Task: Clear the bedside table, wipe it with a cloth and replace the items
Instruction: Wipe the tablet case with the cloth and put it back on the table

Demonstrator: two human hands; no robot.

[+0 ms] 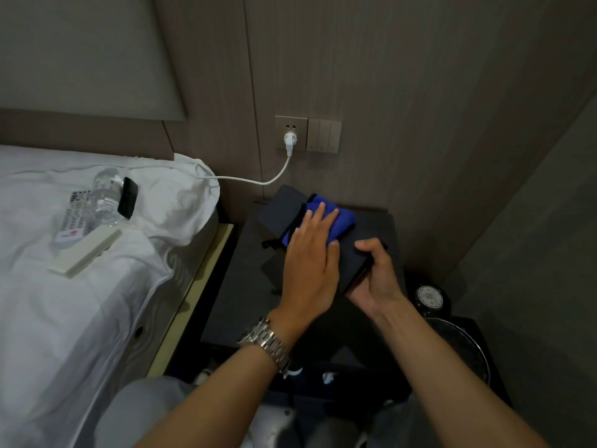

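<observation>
The black bedside table (232, 302) stands between the bed and the wall. Above it a flat black folder-like item (281, 211) is tilted up, and my right hand (378, 276) grips its near right edge. A blue cloth (342, 221) lies on that item, with my left hand (310, 253), which wears a metal watch, pressed flat on it. On the white bed at left lie two remotes (72, 221), a clear water bottle (103, 198), a black phone (128, 197) and a long white block (85, 250).
A white plug (289, 140) sits in the wall socket, and its cable (245, 180) runs left onto the bed. Light switches (323, 135) are beside it. To the right of the table are a round black object with a white disc (429, 297) and a dark bin (465, 350).
</observation>
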